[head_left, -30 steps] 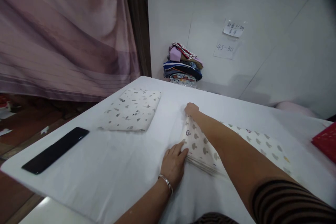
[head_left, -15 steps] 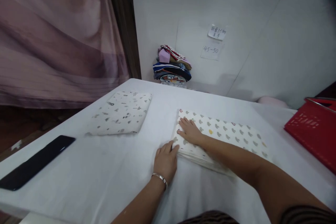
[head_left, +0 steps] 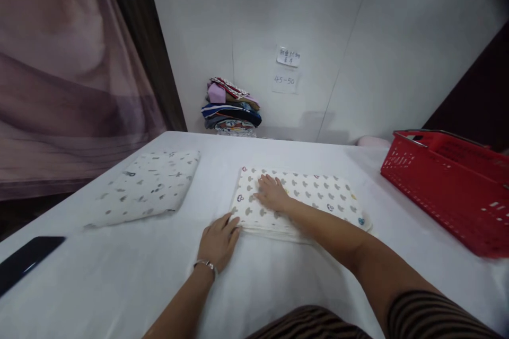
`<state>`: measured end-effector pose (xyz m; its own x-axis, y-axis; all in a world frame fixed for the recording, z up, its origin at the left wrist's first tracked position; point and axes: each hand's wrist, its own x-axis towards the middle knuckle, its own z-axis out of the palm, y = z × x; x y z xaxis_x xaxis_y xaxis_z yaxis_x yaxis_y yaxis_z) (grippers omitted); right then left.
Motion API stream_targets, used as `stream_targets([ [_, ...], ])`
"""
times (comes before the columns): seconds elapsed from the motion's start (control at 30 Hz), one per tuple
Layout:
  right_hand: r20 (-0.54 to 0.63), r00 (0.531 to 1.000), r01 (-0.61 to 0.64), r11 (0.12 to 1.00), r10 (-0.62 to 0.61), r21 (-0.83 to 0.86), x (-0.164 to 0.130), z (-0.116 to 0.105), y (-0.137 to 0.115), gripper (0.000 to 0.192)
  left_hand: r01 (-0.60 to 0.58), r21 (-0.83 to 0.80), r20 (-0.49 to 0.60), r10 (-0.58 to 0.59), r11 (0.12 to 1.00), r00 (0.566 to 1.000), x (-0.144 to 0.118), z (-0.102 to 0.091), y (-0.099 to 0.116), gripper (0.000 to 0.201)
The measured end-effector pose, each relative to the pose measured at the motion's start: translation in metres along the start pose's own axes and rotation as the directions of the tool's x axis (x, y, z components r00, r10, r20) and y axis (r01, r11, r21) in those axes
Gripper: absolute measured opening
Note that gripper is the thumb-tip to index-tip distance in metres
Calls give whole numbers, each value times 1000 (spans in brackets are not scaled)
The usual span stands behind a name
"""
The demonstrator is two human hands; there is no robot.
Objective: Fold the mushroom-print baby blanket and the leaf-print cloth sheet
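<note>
A folded white cloth with grey mushroom prints (head_left: 314, 196) lies in the middle of the white table (head_left: 119, 270). My right hand (head_left: 272, 193) rests flat on its left part, fingers spread. My left hand (head_left: 218, 238) lies on the table with its fingertips touching the cloth's near left corner; a bracelet circles that wrist. A second folded cloth with small dark prints (head_left: 147, 186) lies further left, apart from both hands.
A red plastic basket (head_left: 449, 185) stands at the table's right side. A black phone (head_left: 24, 260) lies at the left edge. A pile of folded coloured clothes (head_left: 230, 108) sits against the wall, under two paper notes (head_left: 287, 69). A mauve curtain (head_left: 59, 74) hangs left.
My right hand has drawn back from the cloth's far corner and now lies flat on top. The view has swung right, bringing the red basket into sight.
</note>
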<state>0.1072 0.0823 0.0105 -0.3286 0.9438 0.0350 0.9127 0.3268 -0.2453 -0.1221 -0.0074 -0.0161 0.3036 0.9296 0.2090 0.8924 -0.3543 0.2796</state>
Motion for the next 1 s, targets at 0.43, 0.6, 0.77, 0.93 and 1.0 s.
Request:
stream_targets([
  [0.43, 55, 997, -50, 998, 48, 38, -6, -6, 55, 63, -60, 157, 185, 31, 986, 982, 103, 6, 53, 60],
  [0.6, 12, 983, -182, 983, 182, -7, -42, -19, 109, 69, -10, 168, 226, -29, 986, 974, 108, 32, 37, 67],
  [0.77, 25, 974, -226, 974, 226, -2, -52, -20, 133, 70, -11, 199, 256, -41, 980, 966, 107, 29, 38, 68],
  [0.93, 25, 980, -197, 980, 197, 22, -57, -27, 140, 67, -2, 218, 252, -54, 976, 966, 107, 28, 40, 67],
  [1.0, 6, 969, -245, 969, 245, -3, -68, -30, 150, 69, 1, 226, 245, -58, 974, 968, 107, 29, 40, 67],
])
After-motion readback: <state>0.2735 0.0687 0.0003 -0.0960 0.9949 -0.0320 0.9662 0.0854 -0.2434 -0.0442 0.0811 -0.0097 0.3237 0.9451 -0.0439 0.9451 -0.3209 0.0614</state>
